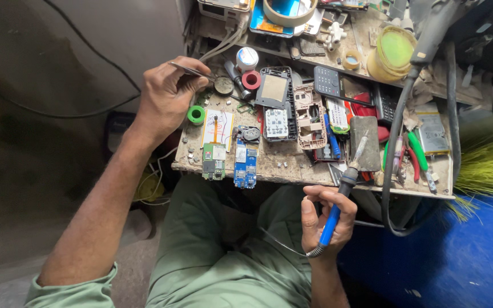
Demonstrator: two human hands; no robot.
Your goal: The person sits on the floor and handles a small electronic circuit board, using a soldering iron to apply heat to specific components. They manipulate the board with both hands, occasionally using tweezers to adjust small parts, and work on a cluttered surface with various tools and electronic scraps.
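while the tweezers [192,70] are pinched in the left hand [166,97], the blue-handled soldering iron [343,191] is clamped in the right hand's [326,219] fingers, its tip aimed toward one o'clock, with the circuit boards [232,159] on the counter [292,168] lying at ten o'clock from it.

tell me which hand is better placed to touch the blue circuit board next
Probably the left hand: it hovers with tweezers near the blue circuit board. The right hand holds the soldering iron off the bench.
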